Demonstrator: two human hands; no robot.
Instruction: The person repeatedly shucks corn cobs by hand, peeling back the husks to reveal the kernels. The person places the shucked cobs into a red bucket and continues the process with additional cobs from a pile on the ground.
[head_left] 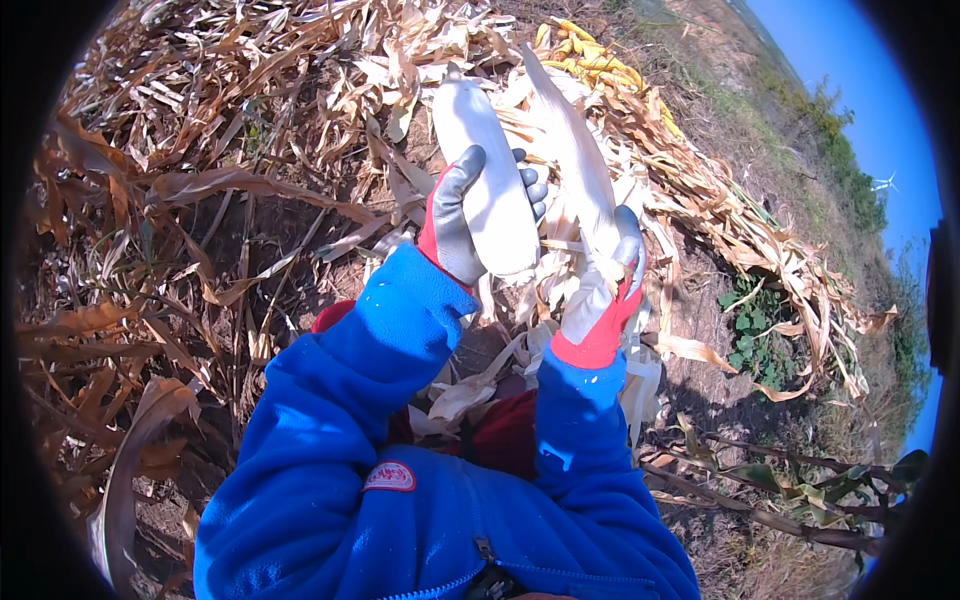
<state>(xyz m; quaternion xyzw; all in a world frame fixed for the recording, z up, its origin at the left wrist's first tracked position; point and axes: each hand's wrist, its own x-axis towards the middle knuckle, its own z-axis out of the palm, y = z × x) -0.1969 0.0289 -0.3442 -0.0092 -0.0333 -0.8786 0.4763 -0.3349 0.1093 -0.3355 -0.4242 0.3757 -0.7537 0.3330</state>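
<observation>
My left hand (459, 222), in a grey and red work glove, is wrapped around an ear of corn (482, 165) still covered in smooth, pale husk. The ear points away from me, its narrow tip at the far end. Close by on the right, my right hand (606, 292), gloved the same way, is closed on the base of a long, pale corn husk leaf (572, 150). This leaf stands up apart from the ear. Bright sun washes out the detail, and the kernels are hidden.
Dry corn stalks and leaves (200, 120) cover the ground at left. Bare yellow corn cobs (590, 60) lie at the far side, beside a band of dry husks (740, 220). A green weed (757, 330) grows at right, near some fallen stalks (770, 515).
</observation>
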